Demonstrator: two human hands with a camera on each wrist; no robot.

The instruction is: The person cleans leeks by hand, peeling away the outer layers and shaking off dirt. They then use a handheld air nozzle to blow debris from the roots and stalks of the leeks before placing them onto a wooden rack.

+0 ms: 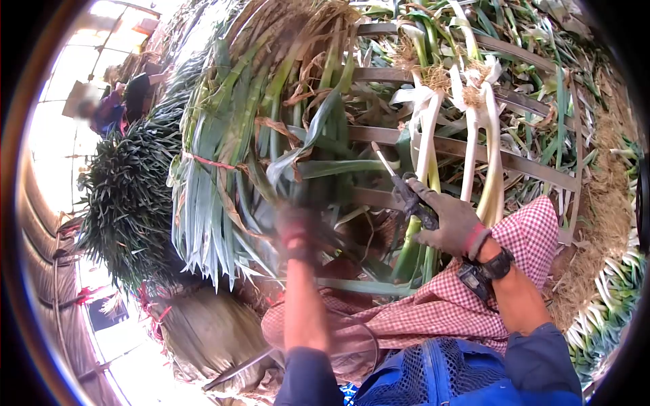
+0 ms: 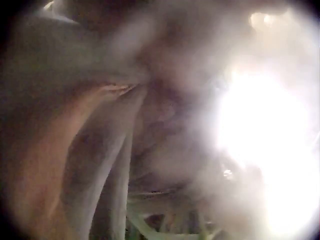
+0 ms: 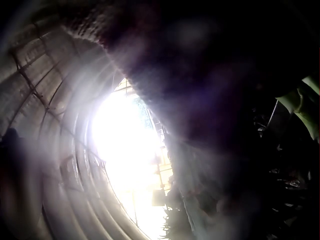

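Observation:
In the head view the right hand (image 1: pixel 450 220), in a grey glove, grips the dark handle of a thin-bladed tool (image 1: pixel 414 203); its blade points up and left. The left hand (image 1: pixel 298 227) is blurred, over the lower edge of a big heap of green leek leaves (image 1: pixel 230 155); whether it holds any is unclear. White-stemmed leeks (image 1: pixel 470 149) with roots lie just beyond the right hand, across a metal rack (image 1: pixel 542 170). Both wrist views are mostly blurred or dark; some leaves (image 2: pixel 115 200) show in the left one.
Checked cloth (image 1: pixel 420 304) covers the lap. Cut leaves (image 1: pixel 528 128) lie under and around the rack. Bundled leeks (image 1: pixel 128 203) are piled at left, near another person (image 1: pixel 128 98); more leeks (image 1: pixel 602 318) lie at lower right. A tan sack (image 1: pixel 210 331) is at lower left.

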